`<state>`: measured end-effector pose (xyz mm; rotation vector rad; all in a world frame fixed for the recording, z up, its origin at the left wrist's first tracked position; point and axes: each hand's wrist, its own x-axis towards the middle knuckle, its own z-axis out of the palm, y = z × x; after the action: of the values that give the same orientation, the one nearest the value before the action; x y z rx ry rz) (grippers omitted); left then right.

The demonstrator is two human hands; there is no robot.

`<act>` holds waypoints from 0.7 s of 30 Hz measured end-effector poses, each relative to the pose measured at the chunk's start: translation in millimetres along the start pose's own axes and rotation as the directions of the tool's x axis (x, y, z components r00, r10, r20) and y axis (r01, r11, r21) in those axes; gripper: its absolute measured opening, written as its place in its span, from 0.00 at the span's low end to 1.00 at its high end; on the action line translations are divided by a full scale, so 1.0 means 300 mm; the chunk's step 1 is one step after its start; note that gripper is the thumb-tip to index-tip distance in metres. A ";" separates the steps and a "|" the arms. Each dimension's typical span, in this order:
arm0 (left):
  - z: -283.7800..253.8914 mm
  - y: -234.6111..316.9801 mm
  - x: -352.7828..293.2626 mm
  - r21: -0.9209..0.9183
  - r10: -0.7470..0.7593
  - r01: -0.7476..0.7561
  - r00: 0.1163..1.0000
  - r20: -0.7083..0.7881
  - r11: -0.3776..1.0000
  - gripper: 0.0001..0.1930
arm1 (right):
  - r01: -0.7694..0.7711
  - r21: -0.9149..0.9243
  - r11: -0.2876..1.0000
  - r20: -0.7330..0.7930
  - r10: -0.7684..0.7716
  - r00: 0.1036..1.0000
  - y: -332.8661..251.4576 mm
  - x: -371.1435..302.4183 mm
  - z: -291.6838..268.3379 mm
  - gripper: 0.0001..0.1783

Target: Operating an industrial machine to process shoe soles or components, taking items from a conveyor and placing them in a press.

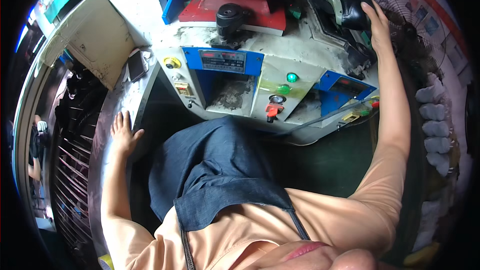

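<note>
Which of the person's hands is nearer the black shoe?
Right: the right hand is against the shoe; the left hand lies far off, on the ledge.

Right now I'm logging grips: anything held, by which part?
Left hand holds nothing; right hand touches a glossy black rounded piece on its right; grip unclear.

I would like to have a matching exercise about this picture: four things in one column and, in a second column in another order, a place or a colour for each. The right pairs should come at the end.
Column one
1. The person's left hand
2. The person's right hand
3. The apron
4. The upper round lamp

Column two
A. Glowing green
B. At the glossy black object
C. On the pale metal ledge
D. Dark blue

Right pairs: 1-C, 2-B, 3-D, 4-A
</note>
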<state>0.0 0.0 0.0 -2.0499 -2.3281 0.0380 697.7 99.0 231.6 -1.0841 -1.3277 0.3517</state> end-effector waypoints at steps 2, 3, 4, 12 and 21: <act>-0.044 0.005 -0.027 0.022 -0.039 0.039 0.999 -0.021 0.999 0.43 | -0.033 -0.325 0.945 -0.045 0.020 0.999 0.062 0.093 0.002 0.32; -0.037 0.096 -0.023 -0.007 -0.045 0.045 0.999 -0.010 0.999 0.42 | 0.018 -0.397 0.918 0.016 -0.013 1.000 0.103 0.185 -0.054 0.33; -0.031 0.081 -0.004 -0.018 -0.032 0.032 0.999 -0.036 0.999 0.42 | 0.069 -0.509 0.858 0.068 -0.040 0.997 0.181 0.260 -0.074 0.34; -0.017 0.044 -0.033 -0.033 -0.037 0.035 0.998 -0.045 0.999 0.42 | 0.005 -0.802 0.597 0.263 0.347 0.900 0.337 0.308 0.009 0.39; -0.020 0.043 0.033 -0.039 0.073 -0.077 0.994 -0.083 0.996 0.41 | 0.178 -0.922 0.343 0.300 0.344 0.890 0.387 0.284 -0.089 0.49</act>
<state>11.8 11.5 5.5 -2.1153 -2.2230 -0.0921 786.2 209.5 194.5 -2.1846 -1.9835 -0.2035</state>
